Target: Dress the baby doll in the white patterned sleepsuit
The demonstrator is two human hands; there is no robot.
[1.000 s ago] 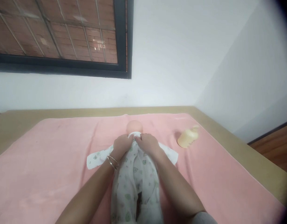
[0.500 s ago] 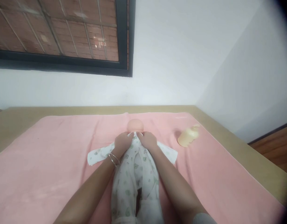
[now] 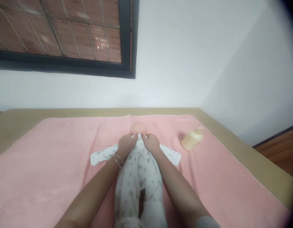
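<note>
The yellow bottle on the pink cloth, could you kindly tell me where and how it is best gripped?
I'd grip the bottle around its wide body, right hand coming from the near side: the narrower top points to the upper right, and nothing blocks the body. Whether it stands is unclear.

Two thin, shiny bangles (image 3: 116, 160) are encircling the left wrist (image 3: 119, 154); a grey sleeve (image 3: 207, 222) is covering the right arm (image 3: 182, 190) at its near end.

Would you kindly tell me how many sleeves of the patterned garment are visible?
2: one sleeve beside the left hand, another sleeve beside the right hand; both are partly hidden.
</note>
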